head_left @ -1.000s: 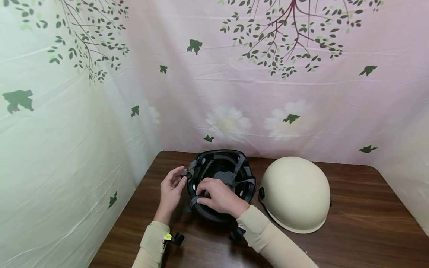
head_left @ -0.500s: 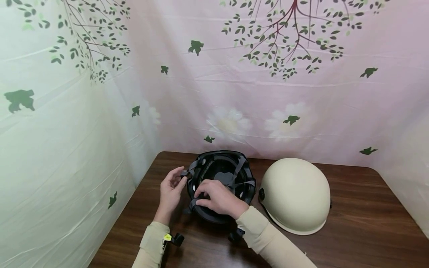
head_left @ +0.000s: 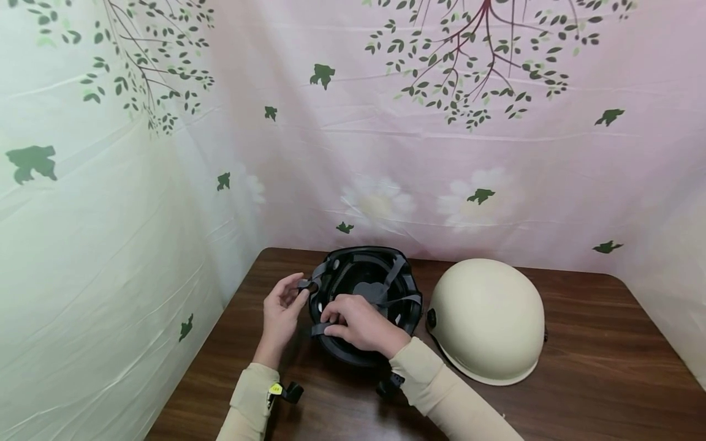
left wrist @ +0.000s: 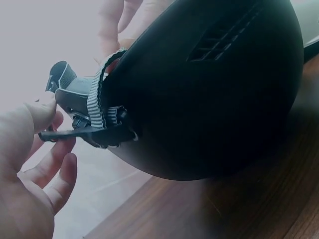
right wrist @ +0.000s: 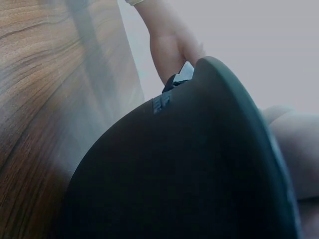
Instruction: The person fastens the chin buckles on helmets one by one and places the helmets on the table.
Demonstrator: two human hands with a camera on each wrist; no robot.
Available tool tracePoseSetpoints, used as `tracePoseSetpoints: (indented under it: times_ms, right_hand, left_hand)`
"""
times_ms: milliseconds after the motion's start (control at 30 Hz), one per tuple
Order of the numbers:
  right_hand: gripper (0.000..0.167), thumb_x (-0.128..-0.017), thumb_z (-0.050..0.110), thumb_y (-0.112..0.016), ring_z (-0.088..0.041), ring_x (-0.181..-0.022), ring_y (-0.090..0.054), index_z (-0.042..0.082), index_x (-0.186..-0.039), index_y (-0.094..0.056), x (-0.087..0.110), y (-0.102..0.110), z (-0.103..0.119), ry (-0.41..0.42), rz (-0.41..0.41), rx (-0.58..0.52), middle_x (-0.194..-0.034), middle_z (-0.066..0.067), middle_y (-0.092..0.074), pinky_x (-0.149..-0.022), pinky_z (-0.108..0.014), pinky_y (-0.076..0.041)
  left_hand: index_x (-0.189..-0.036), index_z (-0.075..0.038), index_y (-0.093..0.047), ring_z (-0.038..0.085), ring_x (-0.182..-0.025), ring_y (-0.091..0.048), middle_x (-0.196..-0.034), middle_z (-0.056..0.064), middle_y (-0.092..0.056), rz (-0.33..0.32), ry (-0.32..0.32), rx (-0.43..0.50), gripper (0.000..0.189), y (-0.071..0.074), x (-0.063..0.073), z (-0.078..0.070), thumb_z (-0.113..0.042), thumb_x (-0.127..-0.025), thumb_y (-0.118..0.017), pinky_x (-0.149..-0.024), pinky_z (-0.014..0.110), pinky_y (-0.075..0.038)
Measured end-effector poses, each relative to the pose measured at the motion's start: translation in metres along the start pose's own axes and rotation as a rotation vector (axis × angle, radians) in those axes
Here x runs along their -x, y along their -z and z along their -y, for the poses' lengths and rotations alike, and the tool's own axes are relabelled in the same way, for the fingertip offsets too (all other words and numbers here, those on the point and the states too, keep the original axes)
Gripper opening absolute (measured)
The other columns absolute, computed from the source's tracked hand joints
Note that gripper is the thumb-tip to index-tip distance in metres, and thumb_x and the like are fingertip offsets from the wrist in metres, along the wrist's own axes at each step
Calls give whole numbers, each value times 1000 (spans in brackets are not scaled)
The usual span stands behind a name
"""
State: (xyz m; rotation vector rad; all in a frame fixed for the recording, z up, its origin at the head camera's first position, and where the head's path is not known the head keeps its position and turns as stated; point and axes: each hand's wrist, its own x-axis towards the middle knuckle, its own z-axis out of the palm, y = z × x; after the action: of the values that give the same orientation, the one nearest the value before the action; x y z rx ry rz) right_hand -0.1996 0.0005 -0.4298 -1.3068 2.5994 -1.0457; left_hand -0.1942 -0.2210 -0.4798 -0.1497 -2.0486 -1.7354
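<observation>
A black helmet (head_left: 353,356) lies upside down on the table, its padded inside and grey straps facing up. My left hand (head_left: 283,313) is at its left side, thumb and fingers pinching a dark chin-strap end with a plastic buckle piece (left wrist: 70,133). Ribbed webbing (left wrist: 94,104) runs from that piece up to the rim in the left wrist view. Reaching over the near part of the opening, my right hand (head_left: 361,324) pinches a grey strap (head_left: 321,329) at the near left rim between thumb and fingers. The right wrist view mostly holds the dark outer shell (right wrist: 149,174).
A cream helmet (head_left: 488,318) stands dome up on the brown wooden table (head_left: 595,343), close to the black helmet's right. Behind the table hangs a printed cloth (head_left: 419,153) with leaves and flowers. A small black wrist camera (head_left: 292,393) sits on the left cuff.
The strap at my right thumb has straightened and lies flatter across the near left rim. Both hands stay nearly in place, and neither helmet has visibly moved.
</observation>
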Motion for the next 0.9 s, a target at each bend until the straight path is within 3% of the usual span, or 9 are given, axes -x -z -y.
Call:
tracePoseSetpoints:
  times_ms: [300, 467, 667, 900]
  right_hand:
    - [12, -97, 16, -78, -5, -86, -61, 16, -109, -78, 3, 9, 2, -6, -3, -3, -97, 6, -67, -79, -24, -54]
    - [6, -97, 15, -78, -6, -86, -60, 19, -101, -76, 4, 15, 2, -15, -35, -32, -95, 8, -65, -78, -26, -54]
    - [5, -99, 16, -76, -4, -83, -60, 19, -98, -72, 8, 21, 1, -9, -86, -82, -93, 11, -65, -76, -27, -54]
    - [4, -100, 20, -74, -3, -83, -63, 20, -98, -71, 13, 27, -2, -6, -147, -120, -92, 11, -68, -77, -31, -57]
  left_hand:
    - [-127, -3, -71, 14, -98, -66, -118, 17, -72, -6, 14, -2, 31, -2, -2, -3, -6, -97, -76, -82, 21, -53]
    - [-128, 1, -70, 14, -96, -66, -121, 20, -71, -7, 22, 18, 33, -4, -4, -5, -1, -96, -75, -80, 21, -53]
    - [-128, -2, -71, 15, -94, -66, -117, 20, -70, -6, 25, 34, 33, -3, -4, -8, -2, -96, -76, -77, 20, -54]
    - [-128, -8, -71, 19, -96, -67, -117, 16, -69, -3, -28, 39, 34, -2, -6, -13, -4, -95, -77, -78, 21, -56]
